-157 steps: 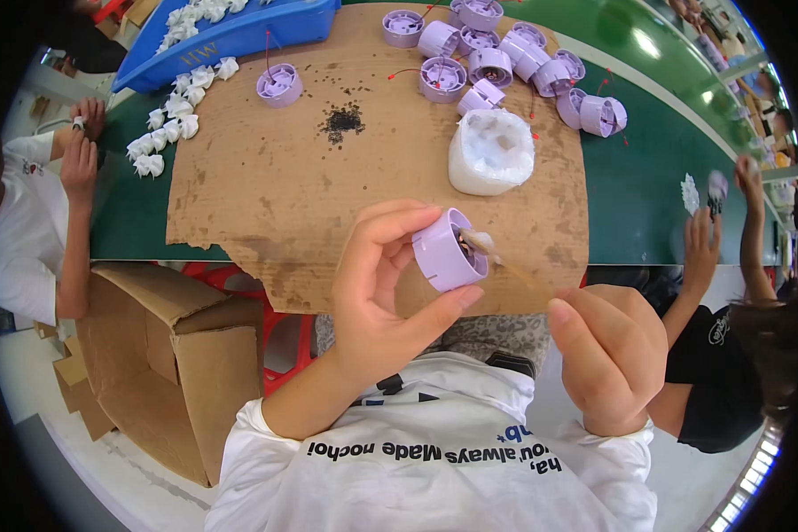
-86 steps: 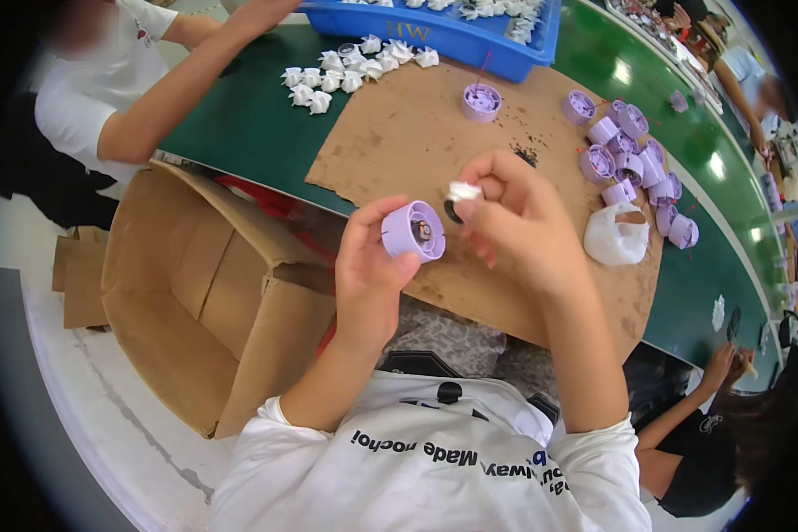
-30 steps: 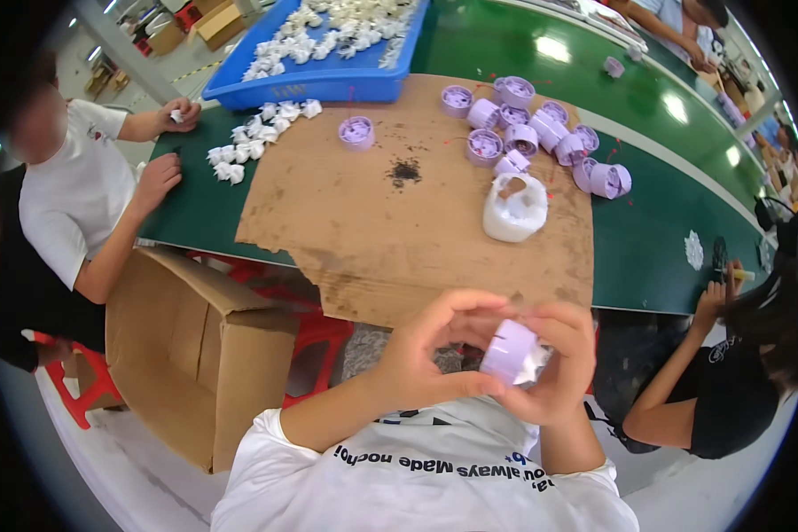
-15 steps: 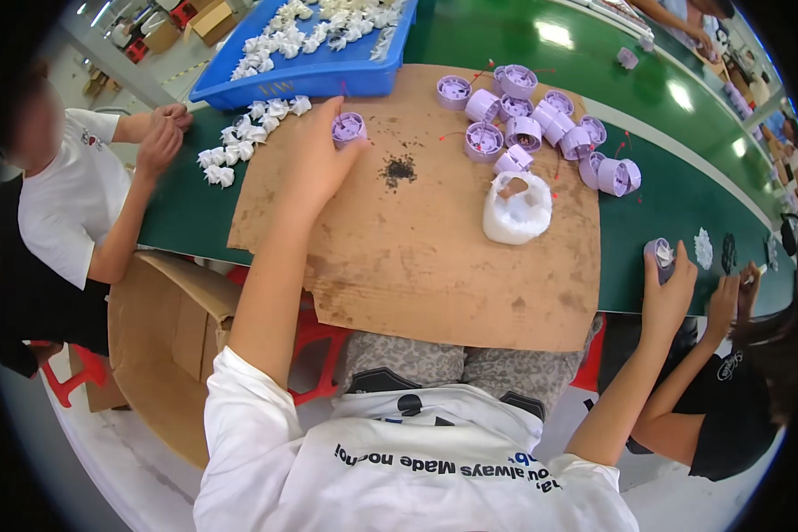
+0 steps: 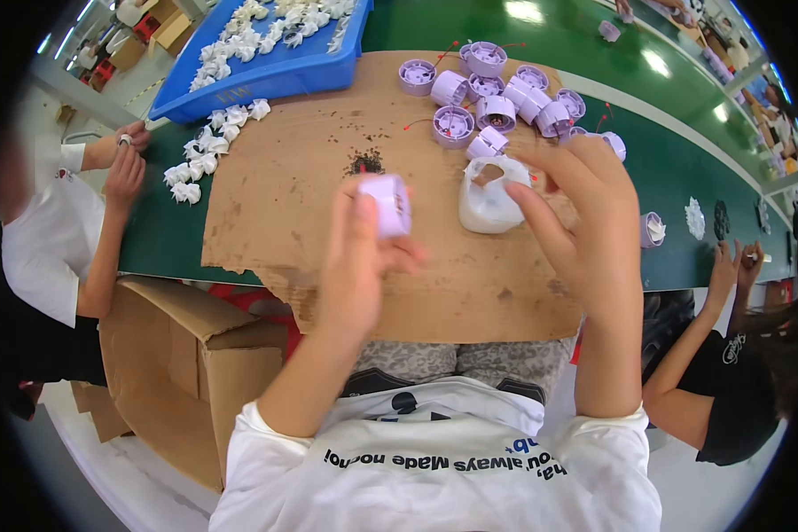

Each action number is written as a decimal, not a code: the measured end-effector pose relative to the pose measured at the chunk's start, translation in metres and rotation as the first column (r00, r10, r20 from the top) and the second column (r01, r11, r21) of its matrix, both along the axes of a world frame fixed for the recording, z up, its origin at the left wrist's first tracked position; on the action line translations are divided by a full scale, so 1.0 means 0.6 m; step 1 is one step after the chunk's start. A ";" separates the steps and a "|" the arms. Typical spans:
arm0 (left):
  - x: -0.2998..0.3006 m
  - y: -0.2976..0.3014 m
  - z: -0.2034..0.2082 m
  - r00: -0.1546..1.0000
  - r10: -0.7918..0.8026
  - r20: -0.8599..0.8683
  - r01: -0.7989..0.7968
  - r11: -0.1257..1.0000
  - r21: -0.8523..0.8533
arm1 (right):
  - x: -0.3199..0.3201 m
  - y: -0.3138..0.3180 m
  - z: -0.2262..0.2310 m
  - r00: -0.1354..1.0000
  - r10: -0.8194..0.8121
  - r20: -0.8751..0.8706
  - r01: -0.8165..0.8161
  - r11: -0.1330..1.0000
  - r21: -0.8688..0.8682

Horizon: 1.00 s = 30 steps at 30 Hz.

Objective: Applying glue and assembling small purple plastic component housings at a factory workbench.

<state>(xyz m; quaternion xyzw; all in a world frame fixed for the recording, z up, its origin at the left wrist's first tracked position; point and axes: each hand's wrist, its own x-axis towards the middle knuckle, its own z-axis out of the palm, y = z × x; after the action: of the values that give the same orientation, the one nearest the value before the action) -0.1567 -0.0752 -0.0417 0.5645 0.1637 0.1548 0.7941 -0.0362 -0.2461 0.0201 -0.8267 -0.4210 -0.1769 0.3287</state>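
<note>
My left hand [image 5: 353,262] is closed round a round light-purple plastic housing [image 5: 387,206], tilted on its side above the cardboard sheet [image 5: 434,293]. My right hand [image 5: 590,217] hovers by the rim of a white plastic tub [image 5: 488,211] with a cut-open top; its thumb and fingers are apart, and no object shows between them. Behind the tub several more purple housings [image 5: 496,112] lie in a cluster, some with thin red-tipped wires. A small heap of dark bits [image 5: 366,162] lies beyond my left hand. Another purple housing [image 5: 653,230] with a white piece inside stands to the right.
A blue tray [image 5: 266,93] of white crinkled pieces stands at the far left, with more white pieces [image 5: 206,146] beside it. An open cardboard box [image 5: 164,355] stands below the table's left edge. Co-workers sit on both sides; white [image 5: 694,218] and black parts [image 5: 722,219] lie at right.
My left hand has brought its purple housing nearer and tilted it. My right hand has left the housing with the white piece on the right and moved left to the tub.
</note>
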 end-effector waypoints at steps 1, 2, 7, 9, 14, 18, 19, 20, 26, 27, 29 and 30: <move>0.001 -0.020 -0.007 0.999 -0.045 0.029 0.047 0.995 -0.084 | 0.005 0.013 -0.003 1.000 0.015 0.016 -0.015 1.000 -0.013; 0.005 -0.036 -0.014 0.996 -0.088 0.029 0.091 0.978 -0.190 | 0.009 0.022 -0.005 0.999 0.031 0.033 -0.030 0.999 -0.025; 0.033 -0.075 -0.041 0.989 -0.083 0.126 0.123 0.926 -0.356 | 0.017 0.034 -0.015 0.996 0.084 0.018 -0.080 0.987 -0.140; 0.039 -0.076 -0.048 0.984 -0.074 0.163 0.143 0.874 -0.465 | 0.015 0.033 -0.018 0.997 0.075 -0.020 -0.077 0.984 -0.160; 0.040 -0.078 -0.056 0.982 -0.070 0.174 0.145 0.872 -0.467 | 0.008 0.031 -0.027 0.999 0.052 0.016 -0.051 0.997 -0.065; 0.039 -0.079 -0.054 0.981 -0.061 0.182 0.140 0.875 -0.464 | 0.003 0.026 -0.030 0.995 0.092 0.027 -0.092 0.996 0.009; 0.039 -0.078 -0.053 0.983 -0.058 0.173 0.132 0.879 -0.458 | 0.002 0.025 -0.030 0.995 0.100 0.029 -0.101 0.995 0.018; 0.039 -0.079 -0.053 0.984 -0.058 0.171 0.132 0.877 -0.462 | 0.001 0.022 -0.030 0.995 0.098 0.024 -0.099 0.995 0.025; 0.040 -0.081 -0.054 0.986 -0.052 0.156 0.120 0.878 -0.464 | -0.008 0.012 -0.026 0.999 0.039 0.027 -0.040 0.998 0.055; 0.040 -0.081 -0.053 0.987 -0.048 0.154 0.117 0.872 -0.476 | -0.010 0.010 -0.024 0.999 0.045 0.014 -0.045 0.997 0.057; 0.041 -0.080 -0.052 0.989 -0.042 0.145 0.106 0.879 -0.465 | -0.012 0.005 -0.019 1.000 -0.005 0.031 0.001 0.992 0.123; 0.041 -0.079 -0.050 0.989 -0.041 0.141 0.103 0.879 -0.466 | -0.014 0.002 -0.016 1.000 0.002 0.031 -0.006 0.993 0.121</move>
<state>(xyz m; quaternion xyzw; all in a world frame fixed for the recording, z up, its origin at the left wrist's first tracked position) -0.1320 -0.1226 -0.0719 0.3489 0.1244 0.1163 0.9216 -0.0444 -0.2451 0.0106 -0.8015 -0.4162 -0.2141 0.3722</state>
